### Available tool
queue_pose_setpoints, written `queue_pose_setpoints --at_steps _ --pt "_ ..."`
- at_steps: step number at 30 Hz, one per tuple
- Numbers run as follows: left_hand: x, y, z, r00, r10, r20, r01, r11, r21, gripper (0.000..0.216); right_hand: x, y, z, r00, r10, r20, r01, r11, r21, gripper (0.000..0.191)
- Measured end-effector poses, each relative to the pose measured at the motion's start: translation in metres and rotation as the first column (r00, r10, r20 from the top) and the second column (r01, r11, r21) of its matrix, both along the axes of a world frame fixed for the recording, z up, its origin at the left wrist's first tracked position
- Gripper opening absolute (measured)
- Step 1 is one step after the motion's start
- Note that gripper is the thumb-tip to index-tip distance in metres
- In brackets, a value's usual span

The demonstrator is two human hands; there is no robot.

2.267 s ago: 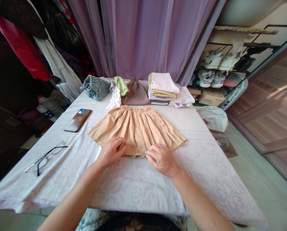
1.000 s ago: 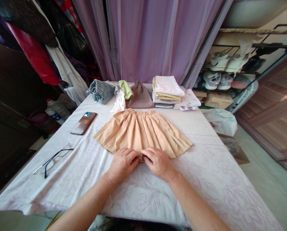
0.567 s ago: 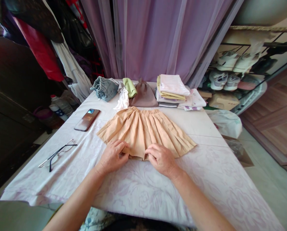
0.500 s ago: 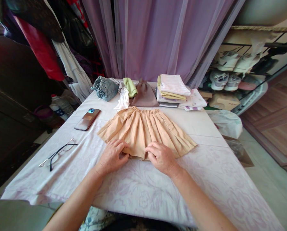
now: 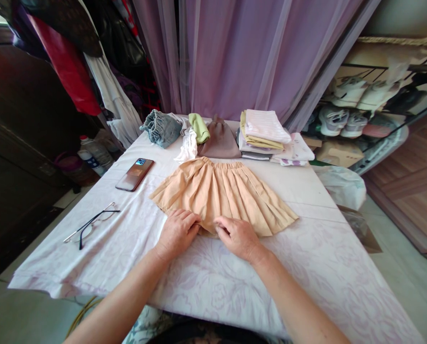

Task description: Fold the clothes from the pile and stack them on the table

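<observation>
A tan pleated skirt (image 5: 231, 191) lies spread on the cloth-covered table (image 5: 328, 267), its elastic waistband facing away from me and its hem towards me. My left hand (image 5: 179, 231) is at the near hem, left of the middle, with the fingers curled and closed on the fabric. Just right of it, my right hand (image 5: 239, 237) pinches the same hem between thumb and fingers. A small gap separates the two hands, and a bit of hem shows between them.
To the left lie a phone (image 5: 135, 175) and eyeglasses (image 5: 91, 224). Along the back are rolled jeans (image 5: 161, 129), a green cloth (image 5: 199, 128), a brown garment (image 5: 222, 141) and a stack of folded clothes (image 5: 265, 131). A purple curtain (image 5: 231, 57) hangs behind; shoes (image 5: 342, 122) stand on a rack.
My left hand has shifted right along the hem, closer to my right hand. The whole view has moved slightly, while the skirt stays spread out.
</observation>
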State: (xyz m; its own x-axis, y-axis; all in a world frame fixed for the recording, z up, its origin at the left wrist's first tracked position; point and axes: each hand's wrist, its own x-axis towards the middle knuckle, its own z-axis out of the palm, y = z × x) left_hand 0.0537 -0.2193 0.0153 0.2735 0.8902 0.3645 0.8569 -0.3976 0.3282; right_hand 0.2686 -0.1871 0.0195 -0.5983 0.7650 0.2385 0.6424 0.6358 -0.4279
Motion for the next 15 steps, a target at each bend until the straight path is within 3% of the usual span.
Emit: queue_pose_setpoints --at_steps 7,15 --pt "0.005 -0.001 0.003 0.995 0.014 0.099 -0.017 0.999 0.027 0.005 -0.014 0.01 0.003 0.997 0.062 0.048 -0.064 0.997 0.035 0.03" --pt "0.007 -0.003 0.001 0.985 -0.091 0.143 0.087 0.996 0.038 0.004 -0.017 0.013 0.002 0.986 0.098 0.131 -0.117 0.983 0.143 0.017"
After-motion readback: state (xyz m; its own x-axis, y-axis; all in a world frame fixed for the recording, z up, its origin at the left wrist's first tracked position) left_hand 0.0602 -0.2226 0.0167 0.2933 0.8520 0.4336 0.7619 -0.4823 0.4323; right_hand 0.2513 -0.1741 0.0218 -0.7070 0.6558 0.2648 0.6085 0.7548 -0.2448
